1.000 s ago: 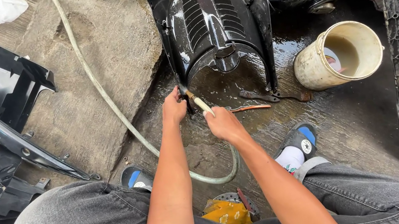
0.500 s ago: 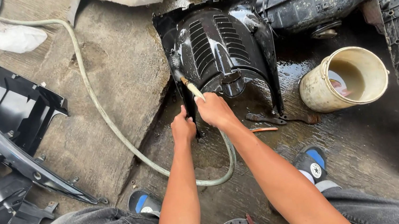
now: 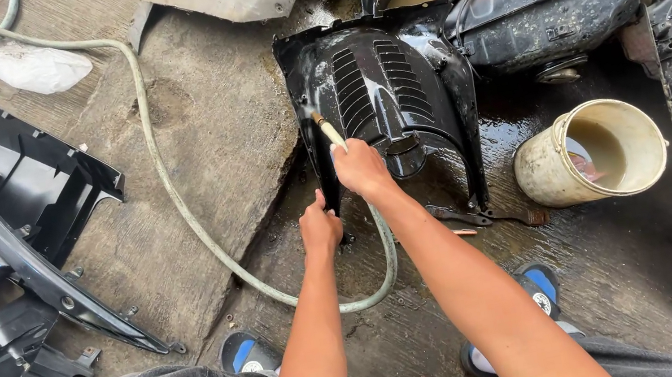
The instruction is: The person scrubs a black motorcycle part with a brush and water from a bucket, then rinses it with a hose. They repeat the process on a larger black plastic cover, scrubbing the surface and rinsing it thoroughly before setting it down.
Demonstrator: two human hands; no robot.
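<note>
Two hands work on a wet black plastic panel (image 3: 395, 106) lying on the concrete ground (image 3: 228, 143) in front of me. My right hand (image 3: 362, 168) is closed around the end of a pale hose (image 3: 162, 181), its nozzle (image 3: 329, 130) pointing at the panel's near-left edge. My left hand (image 3: 320, 227) grips that same edge just below, fingers curled tight around it. The hose loops under my arms and runs away to the far left. A cream bucket (image 3: 594, 153) lies tilted on its side to the right of the panel, near a dark tank (image 3: 546, 3). More black panels (image 3: 12, 261) are piled at the left. My blue-and-black sandals (image 3: 247, 355) rest on wet ground.
</note>
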